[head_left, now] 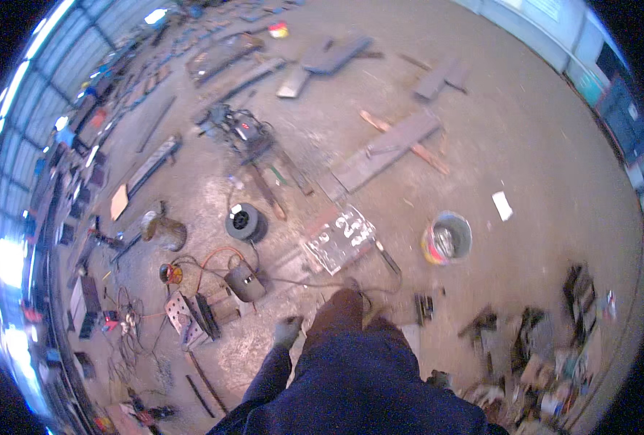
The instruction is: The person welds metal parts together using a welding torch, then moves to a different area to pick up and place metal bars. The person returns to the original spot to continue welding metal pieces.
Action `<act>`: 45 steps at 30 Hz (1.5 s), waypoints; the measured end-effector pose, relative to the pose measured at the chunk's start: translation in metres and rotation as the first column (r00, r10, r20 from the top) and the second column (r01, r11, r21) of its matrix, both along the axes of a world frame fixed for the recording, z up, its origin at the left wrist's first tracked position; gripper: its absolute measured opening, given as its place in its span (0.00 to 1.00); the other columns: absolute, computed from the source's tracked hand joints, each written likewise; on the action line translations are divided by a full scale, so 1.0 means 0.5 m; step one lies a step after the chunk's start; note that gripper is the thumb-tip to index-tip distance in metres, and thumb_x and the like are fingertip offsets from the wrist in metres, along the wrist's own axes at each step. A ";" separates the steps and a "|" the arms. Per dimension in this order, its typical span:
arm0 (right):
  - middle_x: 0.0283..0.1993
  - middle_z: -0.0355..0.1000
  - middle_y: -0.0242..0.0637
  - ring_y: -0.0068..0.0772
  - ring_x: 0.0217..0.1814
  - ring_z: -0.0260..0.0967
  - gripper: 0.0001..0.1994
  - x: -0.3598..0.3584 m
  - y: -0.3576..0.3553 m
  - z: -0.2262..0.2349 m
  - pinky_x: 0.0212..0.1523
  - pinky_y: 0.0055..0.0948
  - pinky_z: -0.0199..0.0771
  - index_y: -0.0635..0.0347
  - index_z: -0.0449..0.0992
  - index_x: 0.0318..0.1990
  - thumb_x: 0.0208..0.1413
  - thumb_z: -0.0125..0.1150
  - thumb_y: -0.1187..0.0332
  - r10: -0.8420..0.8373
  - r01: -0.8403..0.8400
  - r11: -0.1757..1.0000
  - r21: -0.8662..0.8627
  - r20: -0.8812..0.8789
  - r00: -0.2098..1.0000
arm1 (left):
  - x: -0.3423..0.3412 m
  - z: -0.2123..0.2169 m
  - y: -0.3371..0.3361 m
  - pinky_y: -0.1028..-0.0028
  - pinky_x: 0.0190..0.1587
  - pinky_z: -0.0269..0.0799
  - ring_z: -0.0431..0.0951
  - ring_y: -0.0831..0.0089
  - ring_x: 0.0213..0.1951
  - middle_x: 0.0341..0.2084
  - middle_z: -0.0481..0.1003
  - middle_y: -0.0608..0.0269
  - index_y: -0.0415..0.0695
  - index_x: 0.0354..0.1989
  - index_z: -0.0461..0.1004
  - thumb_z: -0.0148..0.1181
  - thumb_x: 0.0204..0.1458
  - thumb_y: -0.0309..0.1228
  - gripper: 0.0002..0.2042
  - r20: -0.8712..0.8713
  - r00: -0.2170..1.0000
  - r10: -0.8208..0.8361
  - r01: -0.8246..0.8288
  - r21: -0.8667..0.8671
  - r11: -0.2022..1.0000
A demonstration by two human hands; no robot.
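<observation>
My left hand [287,331], in a pale grey glove, hangs low beside my left leg with its fingers curled; nothing shows in it. It is nearest to a dark, curved, mask-like shield [244,283] on the floor. By my right hip, my right hand [440,378] is small, dark and blurred, so its fingers cannot be made out. In front of my feet lies a dark plate [328,250] with white chalk marks. Beside the plate rests a black-handled tool [388,257], and a cable curves away near it.
A bucket [461,250] stands right of the plate, a black spool [243,225] left. Beyond are a machine [242,134] and long steel plates [391,151]. A perforated metal block [183,319] and tangled cables lie left; scrap pieces [536,333] are heaped right.
</observation>
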State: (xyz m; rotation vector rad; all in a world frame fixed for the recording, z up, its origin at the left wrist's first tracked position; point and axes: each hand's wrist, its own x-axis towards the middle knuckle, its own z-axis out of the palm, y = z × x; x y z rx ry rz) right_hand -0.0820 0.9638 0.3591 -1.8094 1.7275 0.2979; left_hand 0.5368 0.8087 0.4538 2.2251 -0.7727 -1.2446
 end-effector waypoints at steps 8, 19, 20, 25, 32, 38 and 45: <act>0.30 0.74 0.38 0.38 0.22 0.73 0.07 0.180 -0.547 0.118 0.19 0.37 0.74 0.57 0.75 0.40 0.62 0.60 0.65 -0.815 0.659 0.509 0.554 0.556 0.163 | 0.009 -0.128 0.349 0.66 0.19 0.71 0.74 0.64 0.15 0.14 0.74 0.59 0.39 0.22 0.78 0.70 0.54 0.45 0.20 0.028 0.857 0.514 -0.481 0.397 0.781; 0.22 0.68 0.39 0.43 0.19 0.70 0.05 0.287 -0.807 0.014 0.17 0.47 0.68 0.54 0.72 0.36 0.60 0.58 0.65 -0.733 0.521 0.680 0.516 0.503 0.458 | 0.053 -0.109 0.137 0.64 0.26 0.76 0.78 0.66 0.20 0.21 0.79 0.56 0.35 0.35 0.82 0.65 0.55 0.49 0.23 -0.048 0.683 0.729 -0.712 0.183 0.678; 0.21 0.68 0.39 0.44 0.19 0.69 0.05 0.289 -0.815 0.007 0.17 0.49 0.66 0.54 0.71 0.35 0.60 0.58 0.65 -0.736 0.504 0.677 0.536 0.490 0.467 | 0.067 -0.118 0.122 0.65 0.27 0.77 0.79 0.67 0.21 0.21 0.79 0.56 0.35 0.36 0.82 0.65 0.55 0.49 0.23 -0.105 0.648 0.754 -0.740 0.145 0.657; 0.25 0.69 0.41 0.45 0.22 0.70 0.06 0.301 -0.861 0.064 0.22 0.54 0.65 0.55 0.71 0.34 0.61 0.56 0.64 -0.182 0.120 0.983 0.141 0.613 0.769 | 0.163 -0.133 0.106 0.67 0.25 0.75 0.78 0.68 0.21 0.22 0.78 0.59 0.36 0.40 0.81 0.64 0.56 0.47 0.22 -0.154 0.535 0.831 -0.829 0.094 0.551; 0.44 0.75 0.36 0.36 0.43 0.74 0.13 0.371 -0.968 0.156 0.41 0.39 0.75 0.57 0.76 0.50 0.63 0.63 0.61 -0.640 0.027 0.769 0.639 0.768 0.033 | 0.151 -0.194 0.193 0.66 0.20 0.71 0.74 0.69 0.17 0.17 0.74 0.61 0.40 0.26 0.75 0.61 0.58 0.46 0.20 -0.128 0.371 0.920 -0.923 0.061 0.381; 0.39 0.76 0.30 0.22 0.38 0.71 0.09 0.403 -1.161 0.260 0.41 0.27 0.75 0.56 0.78 0.42 0.69 0.59 0.60 -0.417 0.322 0.898 0.301 0.816 0.400 | 0.027 -0.142 0.110 0.67 0.20 0.72 0.76 0.67 0.21 0.28 0.72 0.57 0.37 0.48 0.71 0.54 0.60 0.65 0.35 -0.188 0.122 0.974 -0.963 0.216 0.163; 0.55 0.76 0.41 0.34 0.52 0.76 0.30 0.719 -1.354 0.411 0.51 0.34 0.77 0.66 0.73 0.62 0.67 0.59 0.47 -0.500 0.343 0.866 0.365 0.602 0.623 | -0.095 -0.075 -0.028 0.52 0.46 0.78 0.76 0.46 0.56 0.68 0.62 0.37 0.38 0.77 0.47 0.43 0.56 0.75 0.54 -0.216 -0.206 0.954 -0.968 0.185 -0.167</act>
